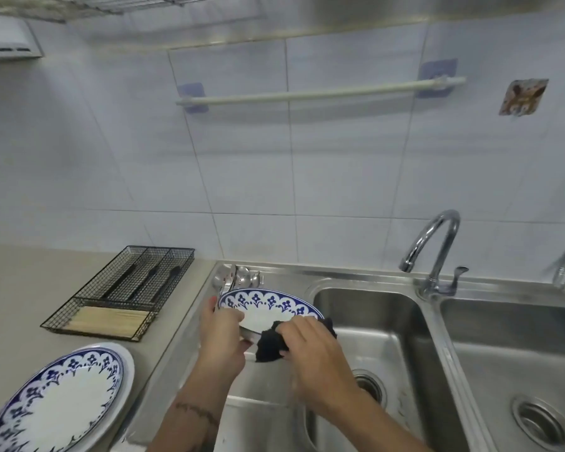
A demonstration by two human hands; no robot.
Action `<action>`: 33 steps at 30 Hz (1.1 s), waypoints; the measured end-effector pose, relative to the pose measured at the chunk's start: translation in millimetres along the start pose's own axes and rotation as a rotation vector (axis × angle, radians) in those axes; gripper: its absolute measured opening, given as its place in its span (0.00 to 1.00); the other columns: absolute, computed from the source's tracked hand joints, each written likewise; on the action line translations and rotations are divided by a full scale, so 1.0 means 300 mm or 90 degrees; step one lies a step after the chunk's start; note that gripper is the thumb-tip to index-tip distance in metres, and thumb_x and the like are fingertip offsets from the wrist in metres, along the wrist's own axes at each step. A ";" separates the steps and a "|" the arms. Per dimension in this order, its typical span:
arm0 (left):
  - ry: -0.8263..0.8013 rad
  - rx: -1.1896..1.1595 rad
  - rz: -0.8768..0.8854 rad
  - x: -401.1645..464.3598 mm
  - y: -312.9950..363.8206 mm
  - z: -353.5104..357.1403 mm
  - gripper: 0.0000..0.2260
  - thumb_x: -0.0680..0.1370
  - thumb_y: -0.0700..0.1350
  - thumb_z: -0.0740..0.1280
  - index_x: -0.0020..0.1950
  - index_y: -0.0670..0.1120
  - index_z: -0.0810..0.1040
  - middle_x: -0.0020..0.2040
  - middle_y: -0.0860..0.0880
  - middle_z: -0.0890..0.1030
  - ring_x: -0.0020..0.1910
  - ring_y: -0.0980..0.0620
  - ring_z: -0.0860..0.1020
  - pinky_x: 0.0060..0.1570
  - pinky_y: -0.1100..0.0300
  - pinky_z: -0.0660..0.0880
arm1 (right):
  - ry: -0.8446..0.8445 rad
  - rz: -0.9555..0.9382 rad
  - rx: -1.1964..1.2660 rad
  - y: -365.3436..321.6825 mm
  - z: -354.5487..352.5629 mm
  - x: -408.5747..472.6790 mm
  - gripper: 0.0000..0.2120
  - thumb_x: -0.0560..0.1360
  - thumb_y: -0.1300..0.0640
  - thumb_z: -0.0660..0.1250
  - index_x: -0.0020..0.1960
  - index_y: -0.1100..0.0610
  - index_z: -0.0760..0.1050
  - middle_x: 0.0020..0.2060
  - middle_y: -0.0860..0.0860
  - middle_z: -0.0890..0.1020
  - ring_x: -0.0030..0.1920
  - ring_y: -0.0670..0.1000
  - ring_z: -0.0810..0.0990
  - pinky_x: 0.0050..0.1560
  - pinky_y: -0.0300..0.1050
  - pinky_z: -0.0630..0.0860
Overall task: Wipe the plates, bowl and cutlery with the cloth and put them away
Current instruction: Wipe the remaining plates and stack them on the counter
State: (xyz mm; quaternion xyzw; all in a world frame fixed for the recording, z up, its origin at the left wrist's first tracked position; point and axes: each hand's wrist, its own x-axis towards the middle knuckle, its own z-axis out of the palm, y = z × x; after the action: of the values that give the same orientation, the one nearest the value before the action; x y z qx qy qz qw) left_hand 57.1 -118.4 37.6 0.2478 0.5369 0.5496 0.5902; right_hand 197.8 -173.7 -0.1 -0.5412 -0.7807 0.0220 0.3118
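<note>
A blue-and-white patterned dish (269,305) is tilted over the sink's left drainboard (190,340). My left hand (222,334) grips its near-left rim. My right hand (310,350) presses a dark cloth (269,345) against the dish's near-right rim. A shiny metal strip (250,334) shows under the dish between my hands; what it is I cannot tell. Metal spoons (238,277) lie just behind the dish. Two more patterned plates (62,396) sit stacked on the counter at the lower left.
A black wire cutlery tray (163,256) holding black utensils and pale wooden sticks stands on the counter left of the sink. A double steel sink (434,337) with a tap (437,249) fills the right. A towel rail (317,93) hangs on the tiled wall.
</note>
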 end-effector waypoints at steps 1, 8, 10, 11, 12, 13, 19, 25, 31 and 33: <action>0.047 -0.003 0.002 0.014 -0.004 -0.023 0.25 0.75 0.28 0.56 0.68 0.48 0.70 0.49 0.42 0.79 0.37 0.44 0.77 0.35 0.55 0.75 | -0.035 -0.022 0.002 -0.009 0.011 -0.006 0.14 0.67 0.62 0.67 0.51 0.51 0.72 0.44 0.46 0.75 0.44 0.49 0.71 0.45 0.42 0.71; 0.088 -0.093 0.041 0.082 0.023 -0.231 0.26 0.81 0.32 0.57 0.72 0.56 0.71 0.61 0.45 0.80 0.53 0.41 0.81 0.48 0.41 0.80 | -0.170 0.022 0.077 0.000 0.044 0.009 0.17 0.80 0.50 0.54 0.67 0.47 0.70 0.66 0.43 0.73 0.71 0.42 0.61 0.75 0.41 0.41; 0.052 -0.100 0.054 0.097 0.036 -0.277 0.22 0.83 0.35 0.58 0.72 0.55 0.73 0.62 0.45 0.81 0.56 0.40 0.81 0.55 0.35 0.78 | -0.173 0.053 0.053 -0.033 0.084 0.061 0.18 0.81 0.50 0.54 0.70 0.47 0.68 0.69 0.43 0.71 0.74 0.43 0.57 0.75 0.41 0.40; 0.034 -0.108 0.055 0.108 0.042 -0.302 0.20 0.83 0.36 0.58 0.71 0.55 0.73 0.63 0.44 0.81 0.58 0.39 0.81 0.57 0.34 0.77 | -0.174 0.067 0.041 -0.061 0.111 0.092 0.18 0.82 0.51 0.53 0.71 0.47 0.67 0.70 0.44 0.70 0.75 0.43 0.57 0.75 0.41 0.40; 0.016 -0.120 0.049 0.116 0.052 -0.328 0.20 0.83 0.37 0.58 0.71 0.54 0.74 0.64 0.43 0.81 0.59 0.39 0.81 0.58 0.33 0.76 | -0.177 0.080 0.027 -0.097 0.142 0.123 0.19 0.82 0.51 0.53 0.72 0.47 0.65 0.72 0.45 0.68 0.75 0.44 0.56 0.75 0.43 0.39; 0.005 -0.129 0.044 0.124 0.064 -0.356 0.19 0.83 0.37 0.58 0.71 0.53 0.74 0.64 0.43 0.81 0.60 0.39 0.80 0.59 0.33 0.75 | -0.183 0.086 0.014 -0.139 0.176 0.152 0.21 0.82 0.50 0.53 0.74 0.47 0.62 0.73 0.46 0.66 0.76 0.45 0.54 0.75 0.45 0.38; -0.059 -0.127 0.040 0.164 0.135 -0.575 0.18 0.84 0.40 0.59 0.70 0.56 0.75 0.60 0.44 0.83 0.55 0.45 0.84 0.50 0.50 0.82 | -0.251 -0.035 0.008 -0.457 0.352 0.276 0.31 0.79 0.50 0.58 0.78 0.44 0.49 0.78 0.42 0.49 0.77 0.44 0.41 0.75 0.49 0.36; -0.016 -0.162 0.026 0.237 0.217 -0.860 0.16 0.85 0.44 0.57 0.68 0.59 0.76 0.59 0.44 0.84 0.56 0.40 0.83 0.55 0.39 0.79 | -0.272 -0.113 0.008 -0.617 0.439 0.333 0.26 0.75 0.60 0.61 0.71 0.45 0.68 0.72 0.42 0.65 0.72 0.47 0.60 0.72 0.45 0.56; 0.077 -0.108 0.062 0.276 0.256 -1.096 0.15 0.86 0.47 0.57 0.67 0.63 0.73 0.58 0.55 0.82 0.50 0.52 0.84 0.35 0.54 0.81 | -0.202 -0.058 0.023 -0.668 0.520 0.406 0.23 0.72 0.65 0.61 0.62 0.47 0.77 0.60 0.43 0.78 0.60 0.48 0.73 0.64 0.49 0.70; 0.109 -0.097 0.058 0.279 0.251 -1.152 0.15 0.85 0.48 0.57 0.70 0.62 0.72 0.58 0.56 0.81 0.50 0.53 0.82 0.33 0.57 0.81 | -0.165 0.005 0.069 -0.666 0.543 0.432 0.24 0.73 0.68 0.59 0.61 0.48 0.78 0.58 0.43 0.79 0.58 0.46 0.73 0.64 0.46 0.70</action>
State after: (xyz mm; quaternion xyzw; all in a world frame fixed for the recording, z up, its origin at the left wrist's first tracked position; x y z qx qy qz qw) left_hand -300.0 -124.3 -30.2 0.1788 0.5299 0.6343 0.5337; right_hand -79.9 -95.6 3.3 -0.5191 -0.8100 0.1351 0.2371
